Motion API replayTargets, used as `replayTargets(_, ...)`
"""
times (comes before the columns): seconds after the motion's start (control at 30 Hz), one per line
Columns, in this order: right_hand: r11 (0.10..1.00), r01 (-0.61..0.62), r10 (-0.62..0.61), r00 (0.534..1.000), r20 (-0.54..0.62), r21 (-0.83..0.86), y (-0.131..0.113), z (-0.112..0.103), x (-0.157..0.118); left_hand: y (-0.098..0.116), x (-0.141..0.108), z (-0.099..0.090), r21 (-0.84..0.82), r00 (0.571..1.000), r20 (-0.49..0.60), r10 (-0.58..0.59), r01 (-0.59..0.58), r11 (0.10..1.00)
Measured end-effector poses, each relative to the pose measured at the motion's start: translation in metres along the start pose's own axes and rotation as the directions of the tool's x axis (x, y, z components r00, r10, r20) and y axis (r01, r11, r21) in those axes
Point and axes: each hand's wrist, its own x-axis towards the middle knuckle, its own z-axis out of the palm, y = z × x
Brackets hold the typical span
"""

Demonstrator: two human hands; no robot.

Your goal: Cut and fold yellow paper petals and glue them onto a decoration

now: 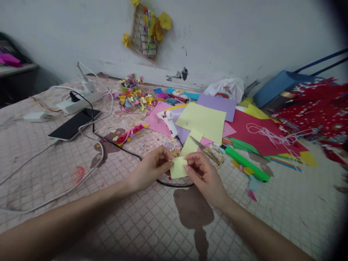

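Holding a small yellow paper (178, 169) above the tabletop (141, 224), left hand (153, 165) pinched on its left edge, right hand (206, 176) on its right; smack between them, neither nearer, no obvious long axis.

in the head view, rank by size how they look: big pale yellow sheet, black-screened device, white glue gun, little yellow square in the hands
1. Big pale yellow sheet
2. Black-screened device
3. Little yellow square and white glue gun: too alike to rank, and the square is nearer the camera.
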Motion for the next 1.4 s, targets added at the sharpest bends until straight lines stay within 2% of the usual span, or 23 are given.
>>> replayTargets(0.13,0.999,-0.027,0.027,1.0,0.011,-0.032,0.0,-0.003,0.0,0.005,-0.001,-0.001,0.103,0.998,0.058,0.015,-0.021,0.994)
replayTargets(0.27,0.998,-0.035,0.035,0.999,-0.005,-0.044,0.001,-0.007,-0.001,0.003,-0.002,-0.002,0.201,0.998,0.043,0.052,-0.06,0.978)
replayTargets(0.43,0.997,-0.015,0.012,1.0,-0.028,-0.078,0.002,-0.006,-0.002,-0.004,-0.001,-0.003,0.181,0.997,0.026,0.073,-0.077,0.981)
replayTargets(0.7,0.996,0.027,-0.03,0.999,-0.036,-0.085,0.007,-0.002,-0.002,-0.001,-0.001,-0.001,0.157,0.995,-0.025,0.096,-0.09,0.983)
replayTargets(0.9,1.0,0.02,-0.021,0.997,-0.076,-0.005,0.002,-0.002,-0.002,0.004,-0.003,0.001,0.218,0.991,-0.07,0.113,-0.096,0.971)
replayTargets(1.07,0.987,-0.025,0.036,0.997,-0.071,0.157,-0.002,0.001,0.0,0.004,-0.004,0.004,0.167,0.99,-0.076,0.12,-0.106,0.98)
replayTargets(1.4,0.919,-0.214,0.235,0.972,-0.026,0.331,-0.001,0.007,0.001,-0.002,-0.003,0.006,0.018,0.992,-0.123,-0.01,0.012,1.0)
